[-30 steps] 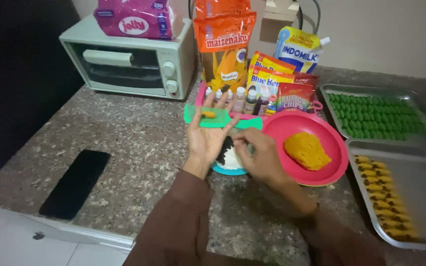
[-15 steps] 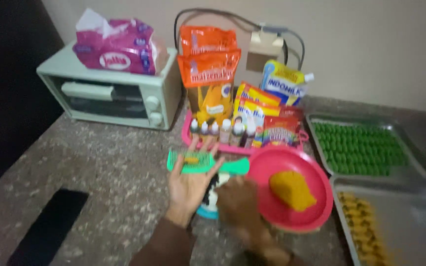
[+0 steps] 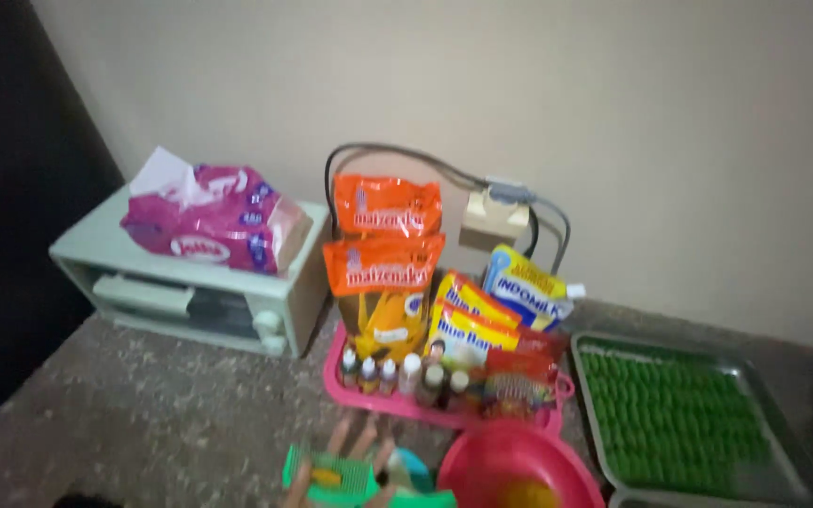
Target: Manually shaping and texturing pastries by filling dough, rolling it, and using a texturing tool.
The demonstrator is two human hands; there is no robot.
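Only the fingertips of the left hand (image 3: 355, 450) show at the bottom edge of the view, spread and pointing up toward the wall, so that hand reads as released, flat and gripping nothing. The green mould (image 3: 331, 475) lies just under and to the left of those fingers, touching or nearly touching them, with its long axis running left to right across the granite counter (image 3: 143, 414); a small yellow piece sits on it. The left hand is the nearer one, since the right hand is out of view below the frame and its state cannot be told. Just right of the fingers is a blue dish (image 3: 413, 468), and beyond that the red bowl (image 3: 510, 461) holding yellow dough. Behind the fingers stands a pink tray (image 3: 406, 404) with about 6 small bottles and several packets. To the right lies a metal tray of green pieces (image 3: 675, 419). A pale green toaster oven (image 3: 190, 292) with a pink tissue pack (image 3: 209, 221) on top stands at the left.
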